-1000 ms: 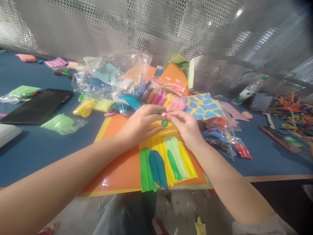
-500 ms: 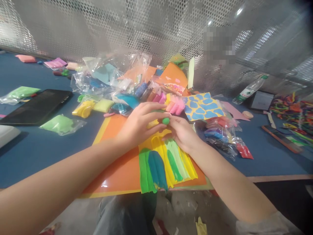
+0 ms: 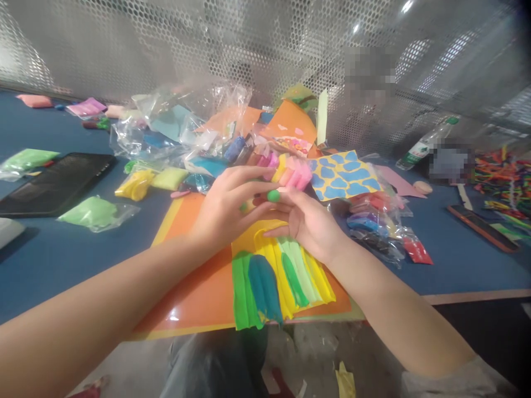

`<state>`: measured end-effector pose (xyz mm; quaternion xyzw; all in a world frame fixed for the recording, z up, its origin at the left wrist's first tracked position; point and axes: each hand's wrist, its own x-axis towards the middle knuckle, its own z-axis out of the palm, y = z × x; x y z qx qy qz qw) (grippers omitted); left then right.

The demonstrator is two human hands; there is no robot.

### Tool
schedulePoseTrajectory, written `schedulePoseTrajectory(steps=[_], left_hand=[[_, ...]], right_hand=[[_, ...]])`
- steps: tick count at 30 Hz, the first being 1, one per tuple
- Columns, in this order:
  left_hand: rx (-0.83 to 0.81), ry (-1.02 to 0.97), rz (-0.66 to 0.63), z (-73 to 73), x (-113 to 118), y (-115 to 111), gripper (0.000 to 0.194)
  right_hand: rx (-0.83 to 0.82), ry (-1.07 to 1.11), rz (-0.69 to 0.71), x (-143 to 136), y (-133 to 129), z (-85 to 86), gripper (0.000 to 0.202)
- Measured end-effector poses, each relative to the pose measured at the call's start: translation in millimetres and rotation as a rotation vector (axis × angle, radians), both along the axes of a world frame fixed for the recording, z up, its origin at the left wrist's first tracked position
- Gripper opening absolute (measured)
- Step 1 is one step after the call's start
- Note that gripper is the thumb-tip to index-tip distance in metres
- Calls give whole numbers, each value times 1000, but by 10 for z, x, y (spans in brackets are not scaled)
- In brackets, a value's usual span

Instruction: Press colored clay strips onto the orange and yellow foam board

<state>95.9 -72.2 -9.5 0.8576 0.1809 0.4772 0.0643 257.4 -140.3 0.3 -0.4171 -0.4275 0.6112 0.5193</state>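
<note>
A small ball of green modelling clay (image 3: pixel 273 195) sits at the meeting fingertips of both hands. My right hand (image 3: pixel 313 224) comes from the right with its thumb and fingers closed about the ball. From the left, my left hand (image 3: pixel 232 202) reaches over with curved fingers against it; its thumb is hidden. Below them lies a yellow sheet (image 3: pixel 243 237) covered with clay strips in green, teal, pale green and yellow. Under that sheet is an orange board (image 3: pixel 199 293) with a yellow border.
Behind my hands are pink clay pieces (image 3: pixel 296 176), a blue-patched yellow card (image 3: pixel 346 176) and a heap of clear bags (image 3: pixel 161 124). Bagged green clay (image 3: pixel 93 213) and a black tablet-like slab (image 3: pixel 62 182) lie left. A bottle (image 3: pixel 427 143) stands tilted at the right, near colourful strands (image 3: pixel 506 182).
The hands have shifted slightly left in the picture along with the green ball, and the right fingers have spread a little. The whole view has moved slightly; the clay-covered sheet stays beneath.
</note>
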Motion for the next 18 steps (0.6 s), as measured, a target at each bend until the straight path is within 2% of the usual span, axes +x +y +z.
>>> schedulePoseTrajectory(steps=[3,6,8,14,18], left_hand=[[-9,26,12,-19,8,12,26],[-46,45,-24,-41,16,23,50],[-65,58,-80,-44,13,37,58],[-151,203,-407,-24,-37,102,40],[-220,213,-442,-10,-52,106,35]], right_hand=[[12,-67,-45,4,9,-13,26],[5,-78,-82,5,20,-32,23],[-6,-74,-55,12,23,-42,21],[-50,-130,68,102,-1,-39,19],[-29,-189,112,132,-20,1,28]])
